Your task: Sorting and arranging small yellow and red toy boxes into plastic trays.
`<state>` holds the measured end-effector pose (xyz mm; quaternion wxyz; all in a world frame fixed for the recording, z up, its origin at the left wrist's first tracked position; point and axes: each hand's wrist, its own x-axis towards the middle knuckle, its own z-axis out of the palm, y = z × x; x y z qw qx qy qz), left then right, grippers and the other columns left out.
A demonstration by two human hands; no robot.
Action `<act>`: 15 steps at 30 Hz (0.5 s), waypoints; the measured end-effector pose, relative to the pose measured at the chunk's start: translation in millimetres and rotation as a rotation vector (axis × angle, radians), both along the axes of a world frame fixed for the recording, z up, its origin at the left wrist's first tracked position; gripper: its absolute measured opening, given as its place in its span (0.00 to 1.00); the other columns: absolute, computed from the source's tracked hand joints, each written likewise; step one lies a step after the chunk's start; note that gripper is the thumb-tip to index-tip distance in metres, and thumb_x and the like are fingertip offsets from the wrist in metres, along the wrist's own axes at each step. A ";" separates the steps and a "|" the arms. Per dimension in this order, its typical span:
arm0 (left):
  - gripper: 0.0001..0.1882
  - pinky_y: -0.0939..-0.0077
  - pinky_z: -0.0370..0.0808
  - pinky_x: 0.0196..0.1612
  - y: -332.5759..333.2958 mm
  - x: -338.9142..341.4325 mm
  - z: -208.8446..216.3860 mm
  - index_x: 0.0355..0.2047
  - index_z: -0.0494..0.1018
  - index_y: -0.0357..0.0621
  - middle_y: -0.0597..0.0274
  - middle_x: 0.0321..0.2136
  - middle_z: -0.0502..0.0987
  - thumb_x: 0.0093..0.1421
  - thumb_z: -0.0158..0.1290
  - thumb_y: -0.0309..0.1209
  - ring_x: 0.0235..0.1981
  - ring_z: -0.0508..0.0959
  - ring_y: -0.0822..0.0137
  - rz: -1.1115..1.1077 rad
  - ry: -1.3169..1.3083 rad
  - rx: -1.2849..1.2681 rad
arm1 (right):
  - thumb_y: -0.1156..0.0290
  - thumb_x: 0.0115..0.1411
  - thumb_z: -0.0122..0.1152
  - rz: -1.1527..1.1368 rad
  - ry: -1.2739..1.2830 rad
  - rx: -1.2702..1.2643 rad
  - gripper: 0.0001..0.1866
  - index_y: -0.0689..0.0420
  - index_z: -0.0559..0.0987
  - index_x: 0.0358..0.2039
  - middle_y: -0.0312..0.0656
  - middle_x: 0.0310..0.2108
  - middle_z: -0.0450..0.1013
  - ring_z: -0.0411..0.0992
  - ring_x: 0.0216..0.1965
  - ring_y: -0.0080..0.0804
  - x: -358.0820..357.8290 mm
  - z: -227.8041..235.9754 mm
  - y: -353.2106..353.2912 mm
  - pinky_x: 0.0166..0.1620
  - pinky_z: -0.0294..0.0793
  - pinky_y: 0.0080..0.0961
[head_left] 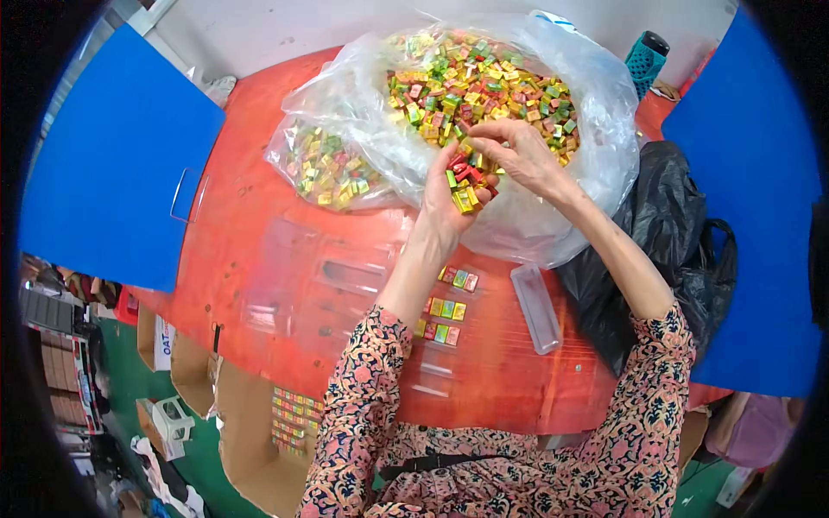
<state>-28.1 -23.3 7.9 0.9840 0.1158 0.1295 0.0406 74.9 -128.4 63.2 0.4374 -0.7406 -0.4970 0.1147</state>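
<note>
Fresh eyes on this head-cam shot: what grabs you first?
First, the open clear plastic bag at top centre, heaped with small red, yellow and green pieces. Next, in front of it, the left hand cupping a small pile of them, the right hand close by. Then the bright blue panels on both sides of the red table.

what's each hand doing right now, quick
Left hand: cupped, holding small colourful wrapped pieces.
Right hand: curled beside it; whether it pinches a piece cannot be told.
</note>
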 end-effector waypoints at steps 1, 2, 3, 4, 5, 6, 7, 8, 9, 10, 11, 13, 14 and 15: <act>0.17 0.81 0.69 0.14 -1.5 -7.0 1.7 0.37 0.72 0.46 0.57 0.30 0.74 0.62 0.44 0.46 0.26 0.72 0.59 0.015 0.004 0.064 | 0.68 0.56 0.58 0.031 -0.089 0.034 0.13 0.63 0.78 0.37 0.42 0.31 0.76 0.74 0.34 0.28 -2.2 -1.9 1.0 0.38 0.72 0.27; 0.17 0.81 0.69 0.14 -1.2 -14.8 2.0 0.37 0.72 0.46 0.57 0.30 0.74 0.62 0.44 0.46 0.26 0.72 0.59 0.036 0.026 0.051 | 0.70 0.55 0.58 0.041 -0.114 0.049 0.11 0.64 0.78 0.35 0.41 0.28 0.75 0.74 0.32 0.27 -9.5 0.3 2.4 0.37 0.72 0.26; 0.17 0.81 0.69 0.14 1.3 -20.3 2.4 0.37 0.72 0.46 0.57 0.30 0.74 0.62 0.44 0.46 0.26 0.72 0.58 0.028 0.001 0.065 | 0.71 0.55 0.58 0.065 -0.098 0.020 0.11 0.64 0.78 0.35 0.41 0.27 0.75 0.74 0.31 0.27 -13.2 4.2 3.8 0.36 0.72 0.25; 0.16 0.81 0.69 0.14 0.6 -29.5 4.8 0.37 0.71 0.46 0.57 0.30 0.74 0.62 0.45 0.45 0.26 0.72 0.58 0.021 -0.020 0.075 | 0.71 0.54 0.58 0.090 -0.078 -0.012 0.10 0.65 0.78 0.34 0.41 0.27 0.75 0.74 0.30 0.27 -19.4 10.1 3.3 0.35 0.72 0.24; 0.16 0.81 0.69 0.14 -2.0 -39.7 13.6 0.36 0.71 0.46 0.56 0.30 0.74 0.61 0.46 0.45 0.26 0.72 0.57 0.023 0.023 0.076 | 0.72 0.54 0.58 0.099 -0.142 0.010 0.10 0.65 0.77 0.33 0.41 0.26 0.74 0.74 0.28 0.26 -26.9 14.0 2.4 0.32 0.72 0.23; 0.15 0.82 0.68 0.14 -4.2 -50.7 15.9 0.36 0.71 0.45 0.56 0.31 0.74 0.61 0.46 0.44 0.27 0.71 0.58 0.033 0.018 0.072 | 0.72 0.54 0.58 0.154 -0.092 -0.011 0.10 0.66 0.77 0.34 0.42 0.25 0.74 0.74 0.27 0.25 -35.3 19.5 1.3 0.32 0.72 0.23; 0.15 0.82 0.67 0.13 -8.4 -62.5 23.3 0.36 0.71 0.45 0.56 0.31 0.74 0.61 0.46 0.44 0.27 0.71 0.58 0.041 0.019 0.065 | 0.72 0.55 0.58 0.186 -0.054 -0.034 0.10 0.66 0.77 0.34 0.41 0.26 0.74 0.73 0.27 0.24 -45.2 27.7 -1.1 0.32 0.72 0.22; 0.15 0.82 0.66 0.13 -10.6 -78.3 28.7 0.36 0.71 0.45 0.56 0.31 0.74 0.61 0.47 0.43 0.27 0.71 0.59 0.054 0.022 0.063 | 0.72 0.55 0.58 0.223 -0.015 -0.053 0.10 0.65 0.77 0.34 0.41 0.26 0.74 0.73 0.28 0.23 -57.3 32.5 -0.3 0.32 0.72 0.22; 0.15 0.82 0.66 0.13 -12.1 -94.7 31.0 0.36 0.71 0.45 0.56 0.31 0.74 0.61 0.47 0.43 0.27 0.71 0.59 0.078 0.041 0.057 | 0.72 0.55 0.58 0.248 0.003 -0.057 0.10 0.65 0.77 0.34 0.41 0.26 0.74 0.73 0.28 0.23 -68.9 35.5 1.9 0.32 0.72 0.22; 0.15 0.83 0.64 0.12 -14.9 -108.4 33.6 0.36 0.70 0.44 0.56 0.32 0.73 0.61 0.47 0.43 0.27 0.70 0.60 0.090 0.049 0.053 | 0.72 0.55 0.58 0.303 0.109 -0.080 0.10 0.65 0.77 0.34 0.40 0.26 0.75 0.73 0.28 0.23 -78.4 39.6 2.2 0.33 0.72 0.21; 0.16 0.84 0.63 0.12 -17.4 -123.4 33.5 0.37 0.70 0.44 0.55 0.32 0.73 0.61 0.47 0.43 0.27 0.70 0.61 0.107 0.062 0.053 | 0.72 0.56 0.58 0.363 0.218 -0.101 0.10 0.65 0.77 0.35 0.40 0.27 0.75 0.73 0.28 0.22 -87.3 38.7 5.1 0.33 0.72 0.20; 0.18 0.82 0.65 0.11 -26.5 -152.5 32.8 0.38 0.70 0.42 0.54 0.31 0.74 0.60 0.47 0.45 0.25 0.72 0.60 0.171 0.093 0.014 | 0.72 0.56 0.58 0.451 0.369 -0.140 0.09 0.65 0.77 0.34 0.39 0.27 0.75 0.73 0.28 0.21 -102.4 31.4 12.2 0.33 0.72 0.19; 0.21 0.81 0.66 0.11 -33.0 -164.4 31.9 0.38 0.71 0.41 0.53 0.30 0.75 0.60 0.47 0.47 0.23 0.74 0.59 0.210 0.115 -0.031 | 0.73 0.56 0.58 0.511 0.514 -0.186 0.09 0.65 0.77 0.34 0.38 0.27 0.75 0.72 0.28 0.21 -107.4 26.7 13.5 0.33 0.72 0.18; 0.20 0.82 0.65 0.10 -39.0 -175.2 27.6 0.39 0.71 0.41 0.53 0.31 0.75 0.61 0.46 0.47 0.23 0.74 0.59 0.237 0.170 -0.033 | 0.73 0.55 0.59 0.529 0.472 -0.177 0.09 0.66 0.77 0.34 0.38 0.27 0.75 0.72 0.29 0.20 -111.2 20.1 14.5 0.33 0.72 0.18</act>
